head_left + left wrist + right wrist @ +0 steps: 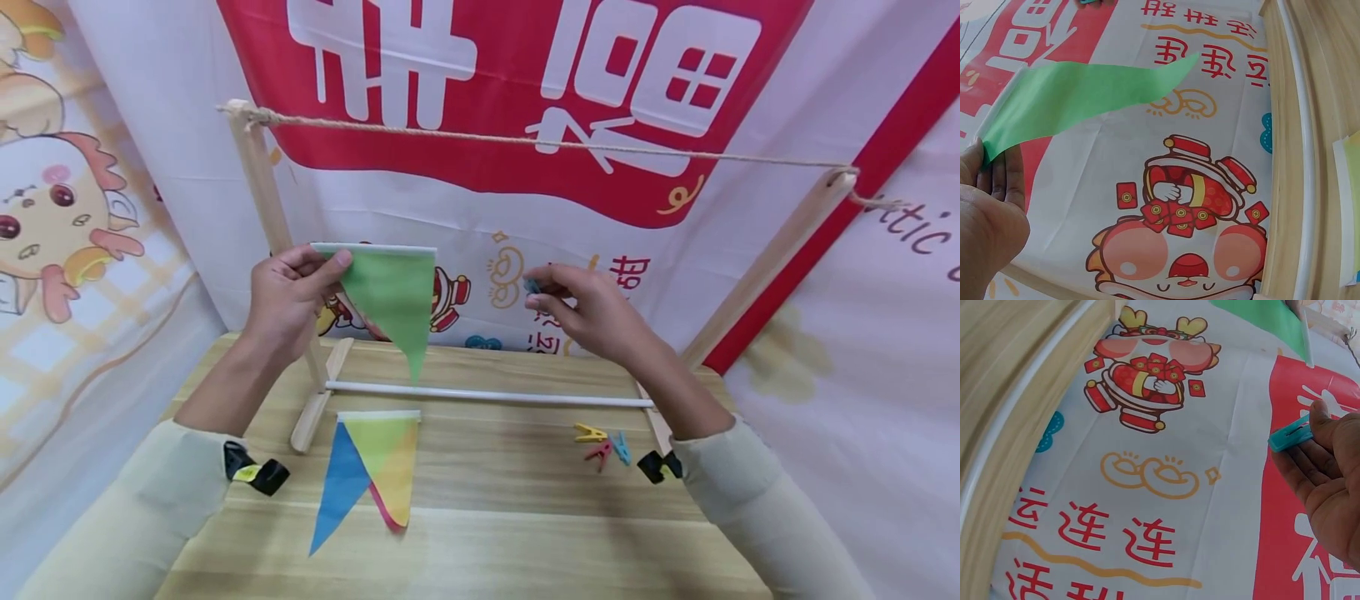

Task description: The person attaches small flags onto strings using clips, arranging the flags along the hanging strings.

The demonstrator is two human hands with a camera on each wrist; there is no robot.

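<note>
My left hand (292, 292) pinches a green triangular pennant (393, 292) by the left end of its white top edge, thumb in front. The pennant hangs point down, below the twine (480, 136) and apart from it. In the left wrist view the same green pennant (1079, 97) stretches away from the fingers. To the right, my right hand (592, 312) holds a small clothespin between thumb and fingers. The right wrist view shows this clothespin (1291, 434) as turquoise, its far end sticking out past the fingertips.
Twine runs between two wooden posts (258, 179), joined low down by a white rod (487, 394). On the wooden table (510, 542) lie overlapping blue, yellow-green, orange and red pennants (382, 442). Yellow (591, 433), red (601, 453) and blue (620, 447) clothespins lie at right.
</note>
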